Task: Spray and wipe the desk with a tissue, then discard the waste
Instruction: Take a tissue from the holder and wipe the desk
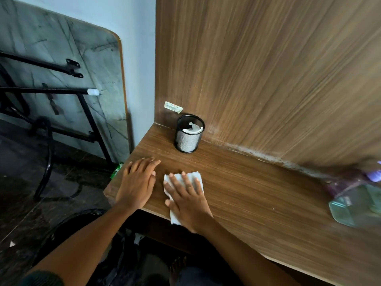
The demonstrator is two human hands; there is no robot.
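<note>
A white tissue (196,178) lies flat on the wooden desk (257,193) near its front left corner. My right hand (188,200) presses on the tissue with straight, spread fingers. My left hand (137,183) rests flat on the desk just left of it, fingers straight, holding nothing. A clear spray bottle (358,201) with a purple top lies blurred at the desk's right edge of view. A small black mesh bin (188,134) with white paper inside stands at the desk's back left corner.
A wooden panel (268,69) rises behind the desk. A folded table with black metal legs (61,79) leans on the wall at the left. The dark floor (31,203) lies below the desk's left edge.
</note>
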